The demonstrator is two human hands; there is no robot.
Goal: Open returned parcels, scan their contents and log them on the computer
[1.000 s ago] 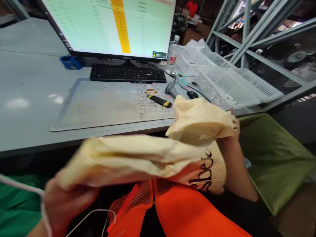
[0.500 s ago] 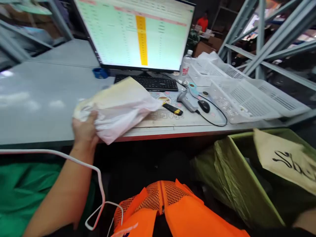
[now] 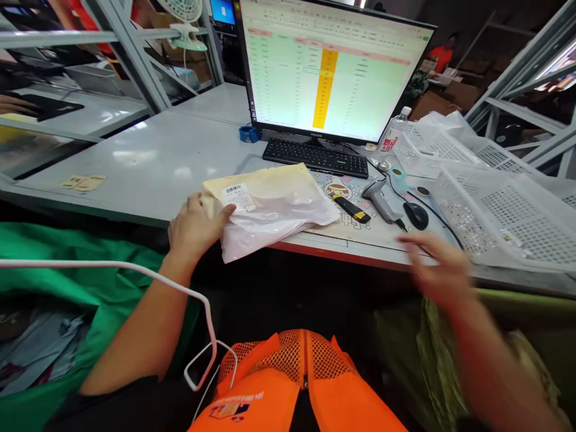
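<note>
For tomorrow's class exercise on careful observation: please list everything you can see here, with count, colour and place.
desk: one, grey, across the view
monitor: one, black, at the desk's back
keyboard: one, black, before the monitor
mailing bag: one, cream and translucent white, labelled, at the desk's front edge
barcode scanner: one, grey, right of the bag
computer mouse: one, black, right of the scanner
perforated baskets: at least two, white, at the right
orange mesh vest: one, orange, worn
left hand: one, on the bag
right hand: one, blurred, open, over the desk's edge
</note>
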